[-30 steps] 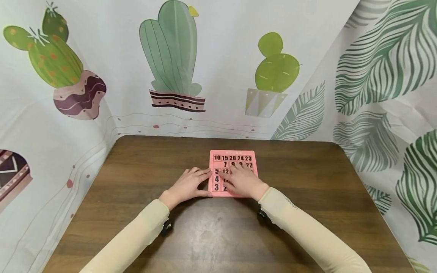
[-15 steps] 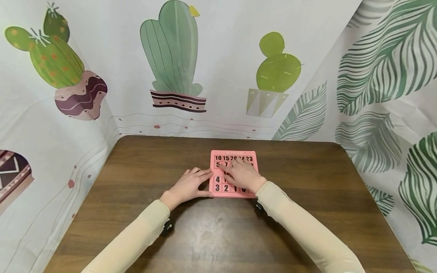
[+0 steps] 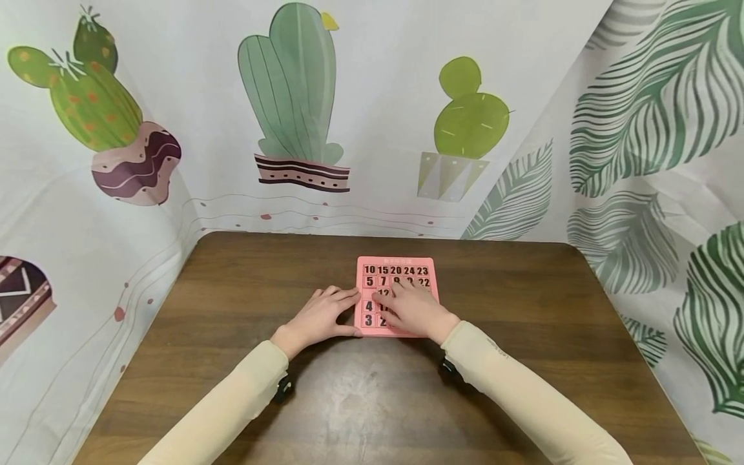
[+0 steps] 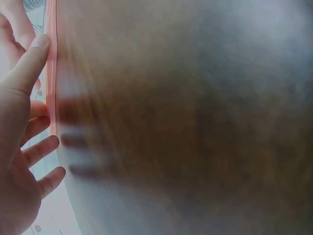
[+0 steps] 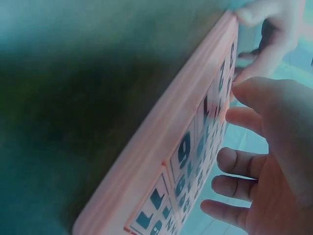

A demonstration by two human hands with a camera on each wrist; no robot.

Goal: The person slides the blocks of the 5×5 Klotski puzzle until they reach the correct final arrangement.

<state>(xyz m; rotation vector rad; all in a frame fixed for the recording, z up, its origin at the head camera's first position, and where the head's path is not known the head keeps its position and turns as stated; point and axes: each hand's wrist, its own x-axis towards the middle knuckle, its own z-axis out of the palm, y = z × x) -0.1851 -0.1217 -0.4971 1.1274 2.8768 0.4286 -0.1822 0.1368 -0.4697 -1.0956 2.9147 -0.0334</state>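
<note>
A pink sliding number puzzle [image 3: 396,261] with black-numbered tiles lies flat on the table. In its leftmost column, the tile marked 5 [image 3: 369,281] sits in the second row, with a bare slot below it. My left hand [image 3: 318,316] touches the puzzle's left side with its fingertips, the thumb at the near left corner. Over the tiles lies my right hand [image 3: 417,307], its fingers spread and lightly bent, one fingertip beside the bare slot. That hand hides several tiles in the middle and lower right. Contact of its other fingertips cannot be made out.
The dark wooden table [image 3: 232,271] has rounded far corners. Behind it hangs a white cloth [image 3: 383,129] printed with cacti and leaves. Both forearms wear cream sleeves, with a dark device [image 3: 283,387] under the left wrist.
The tile marked 5 has slid from the third row up to the second. My right hand moved away with it, then came back toward me. The left hand has stayed put.
</note>
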